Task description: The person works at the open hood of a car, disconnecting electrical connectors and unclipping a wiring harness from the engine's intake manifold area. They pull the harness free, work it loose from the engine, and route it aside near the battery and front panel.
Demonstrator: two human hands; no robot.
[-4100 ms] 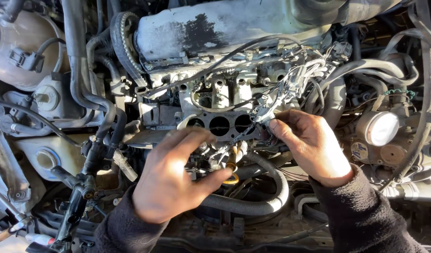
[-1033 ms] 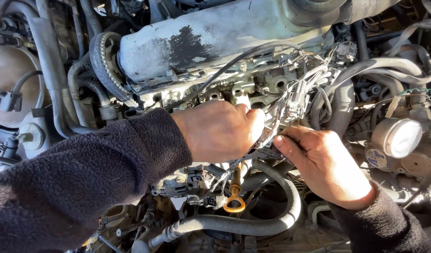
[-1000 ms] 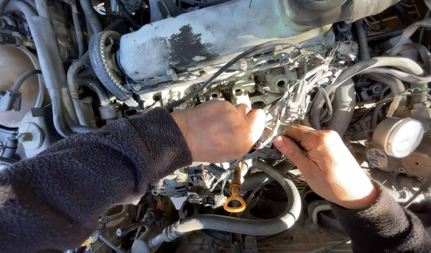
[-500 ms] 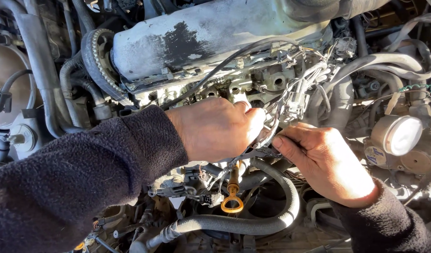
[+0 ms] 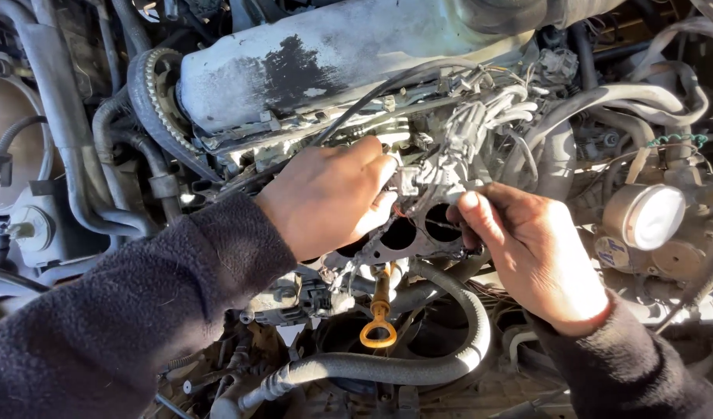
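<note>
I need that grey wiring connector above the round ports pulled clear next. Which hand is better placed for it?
Probably the left hand: its fingertips already rest on the grey wiring connector above the round ports. The right hand sits lower, its thumb at the flange edge beside the ports.

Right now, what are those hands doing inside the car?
A person in dark fleece sleeves is leaning over an open engine bay. The left hand and the right hand both pinch at a tangle of pale wires and plugs sitting just above a metal plate with round holes. Below them hangs a yellow dipstick loop beside a thick grey hose. A worn white engine cover lies above.
</note>
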